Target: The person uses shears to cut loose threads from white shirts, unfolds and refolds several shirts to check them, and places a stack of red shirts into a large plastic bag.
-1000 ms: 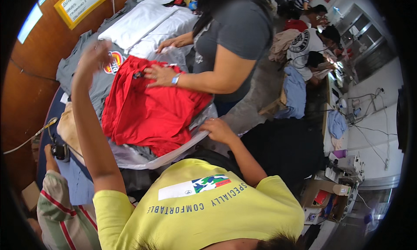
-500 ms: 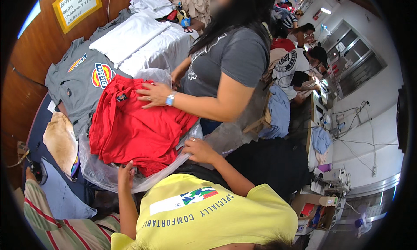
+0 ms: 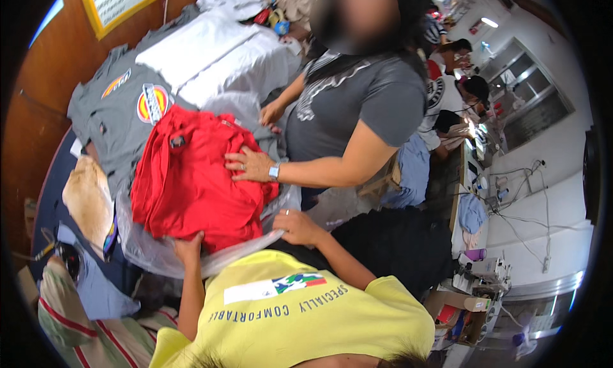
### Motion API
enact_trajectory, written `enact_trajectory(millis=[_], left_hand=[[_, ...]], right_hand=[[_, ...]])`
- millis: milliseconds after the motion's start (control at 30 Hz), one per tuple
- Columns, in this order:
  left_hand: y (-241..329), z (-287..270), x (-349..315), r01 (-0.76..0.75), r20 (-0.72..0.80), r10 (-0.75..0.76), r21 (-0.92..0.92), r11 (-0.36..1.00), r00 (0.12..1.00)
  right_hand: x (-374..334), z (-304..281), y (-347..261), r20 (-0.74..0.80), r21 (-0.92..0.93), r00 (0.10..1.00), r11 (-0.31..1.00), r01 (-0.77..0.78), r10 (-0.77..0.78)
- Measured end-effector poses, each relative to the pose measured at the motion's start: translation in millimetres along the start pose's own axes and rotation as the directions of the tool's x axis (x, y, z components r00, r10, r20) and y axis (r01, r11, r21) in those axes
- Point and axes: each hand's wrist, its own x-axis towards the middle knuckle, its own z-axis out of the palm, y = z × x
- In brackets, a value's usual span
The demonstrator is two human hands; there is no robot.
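two hands i steer from afar: right hand [image 3: 297, 227] pinches the bag [image 3: 250, 249] at its rim, left hand [image 3: 189, 248], hold unclear to me, meets the lower edge of the red clothes [image 3: 198, 183] lying on the bag, so i'd spread the rim evenly.

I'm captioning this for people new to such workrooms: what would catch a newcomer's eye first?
The bright red pile of garments, left of centre, with clear plastic along its near side and a co-worker's hand resting on it. The wearer's left hand is at its near edge; the right hand holds the plastic's rim. Next, the yellow shirt at the bottom.
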Motion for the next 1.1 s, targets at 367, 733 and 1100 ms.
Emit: enact_trajectory(millis=[367, 733, 1100], left_hand=[[-8.2, 13.0, 24.7, 0.126, 0.163, -0.046, -0.524, 0.843, 0.986], [0.6, -82.6, 77.2, 0.210, 0.307, -0.057, -0.495, 0.843, 0.950], [107.1, -122.5, -1.5, -0.467, 0.285, 0.483, -0.127, 0.875, 0.828]], right_hand=[[8.2, 18.8, -18.6, 0.021, 0.011, 0.999, 0.999, -0.036, 0.036], [16.6, -19.2, -60.4, -0.099, -0.031, 0.994, 0.999, -0.044, 0.040], [99.1, -1.3, -57.9, -0.315, -0.165, 0.925, 0.972, 0.169, -0.214]])
